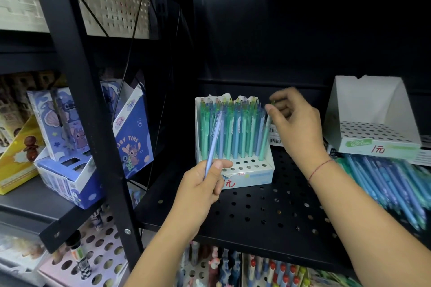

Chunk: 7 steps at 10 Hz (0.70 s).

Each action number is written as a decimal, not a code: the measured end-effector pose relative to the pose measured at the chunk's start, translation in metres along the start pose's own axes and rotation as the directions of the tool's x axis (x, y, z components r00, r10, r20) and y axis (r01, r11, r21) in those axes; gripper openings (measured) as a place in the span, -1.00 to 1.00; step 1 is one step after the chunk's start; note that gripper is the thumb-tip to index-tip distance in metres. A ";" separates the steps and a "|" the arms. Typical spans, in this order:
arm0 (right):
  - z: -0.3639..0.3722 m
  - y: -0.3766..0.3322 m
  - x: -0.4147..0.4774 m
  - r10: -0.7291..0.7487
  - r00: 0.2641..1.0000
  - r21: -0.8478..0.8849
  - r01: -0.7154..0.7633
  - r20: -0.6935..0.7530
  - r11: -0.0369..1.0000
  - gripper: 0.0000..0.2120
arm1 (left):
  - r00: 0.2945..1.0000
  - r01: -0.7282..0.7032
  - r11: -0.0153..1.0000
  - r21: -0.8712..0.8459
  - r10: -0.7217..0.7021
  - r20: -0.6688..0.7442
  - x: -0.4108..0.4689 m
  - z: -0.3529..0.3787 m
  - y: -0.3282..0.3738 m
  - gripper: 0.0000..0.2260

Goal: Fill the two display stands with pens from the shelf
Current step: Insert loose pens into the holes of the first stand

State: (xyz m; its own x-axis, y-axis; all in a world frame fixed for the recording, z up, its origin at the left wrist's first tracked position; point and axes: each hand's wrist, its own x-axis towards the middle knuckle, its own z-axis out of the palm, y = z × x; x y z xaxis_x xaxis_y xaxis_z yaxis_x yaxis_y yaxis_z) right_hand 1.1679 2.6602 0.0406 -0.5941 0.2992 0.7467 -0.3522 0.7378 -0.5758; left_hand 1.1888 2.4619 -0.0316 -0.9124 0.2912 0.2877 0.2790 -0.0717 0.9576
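The step in hand, as I judge it, is seating pens in the left display stand point(247, 175), which stands toward the back of the black perforated shelf point(268, 212). To do it well I should send each pen straight down over its hole, not at a slant. That way it will not knock the packed rows behind. My right grip point(293, 119) pinches the top of a mint-green pen point(264, 144) at the right end of the front filled row. The hand is blurred, so I cannot tell whether the pen is fully home. My left grip point(205, 182) is clasped round the lower end of a lilac pen point(214, 137), which leans up across the stand's front. It looks ready for one of the open holes.

Loose blue and green pens point(384, 184) lie heaped on the shelf at the right. The right display stand point(370, 105), white, has no pens in it and all its holes are bare. The left stand is crowded with upright teal, green and blue pens, and only the front holes are still open.
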 end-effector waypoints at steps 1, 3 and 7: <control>0.002 0.002 -0.001 -0.013 0.999 -0.052 0.015 0.039 0.999 -0.97 | 1.000 0.000 1.000 -0.002 0.000 0.003 0.000 0.000 0.000 -0.75; 0.000 -0.012 -0.005 -0.041 0.998 0.130 0.048 -0.055 0.990 -0.95 | 0.999 -0.003 0.999 0.043 0.001 0.034 0.000 0.000 0.000 -0.75; 0.000 -0.027 -0.006 0.127 0.911 0.612 -0.361 0.391 0.704 -0.89 | 0.984 -0.088 0.963 0.256 0.123 -0.126 -0.003 0.005 -0.003 -0.89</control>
State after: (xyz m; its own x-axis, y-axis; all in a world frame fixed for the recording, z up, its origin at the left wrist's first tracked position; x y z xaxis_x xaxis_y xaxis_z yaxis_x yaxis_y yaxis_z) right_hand 1.1810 2.6385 0.0516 -0.8693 0.1299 0.4768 -0.4758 0.0409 -0.8786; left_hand 1.1920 2.4658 -0.0354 -0.9014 0.1580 0.4032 0.4255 0.1501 0.8924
